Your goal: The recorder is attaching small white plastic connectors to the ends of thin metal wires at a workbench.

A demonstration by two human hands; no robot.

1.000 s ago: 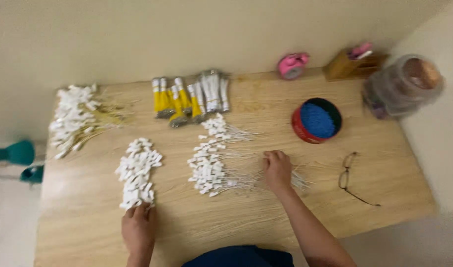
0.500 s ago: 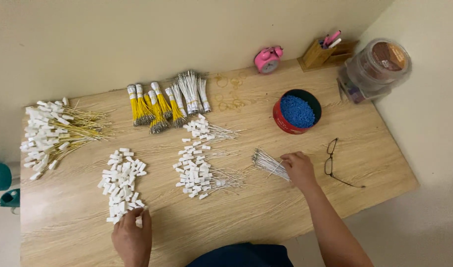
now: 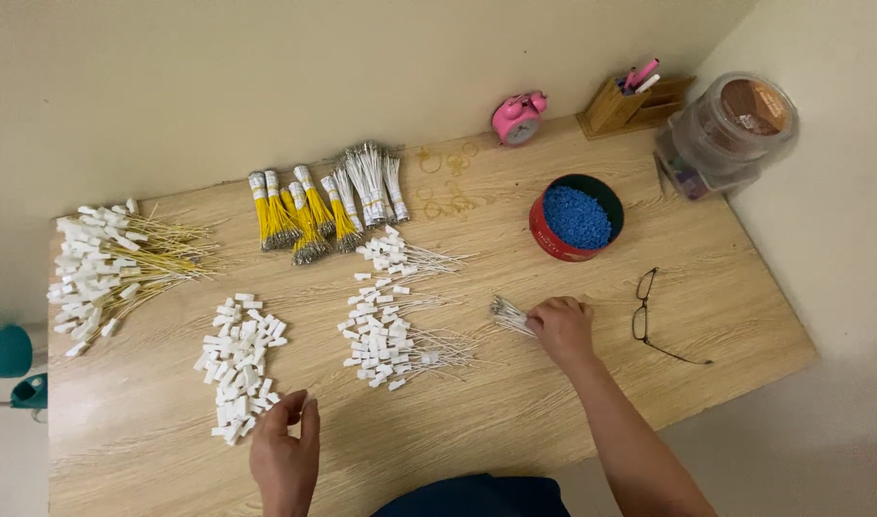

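Observation:
My right hand [image 3: 563,328] rests on the wooden table [image 3: 725,316], shut on a small bundle of thin white wires [image 3: 508,314] that sticks out to its left. Just left of the bundle lies a pile of white-tipped wires [image 3: 386,330]. At the table's near edge, my left hand [image 3: 285,455] has thumb and forefinger apart, and I see nothing between them. It is beside the lower end of a heap of small white plastic connectors [image 3: 239,364].
Yellow and white wire bundles [image 3: 323,206] lie at the back, and a pile of yellow wires with white ends [image 3: 108,268] at the left. A red tin of blue beads [image 3: 576,217], glasses [image 3: 654,316], a pink clock [image 3: 518,117], a pen holder [image 3: 630,101] and a plastic jar [image 3: 730,129] stand to the right.
My right hand has moved right, away from the white-tipped wire pile, with a small bundle of wires in it. My left hand stays by the connector heap.

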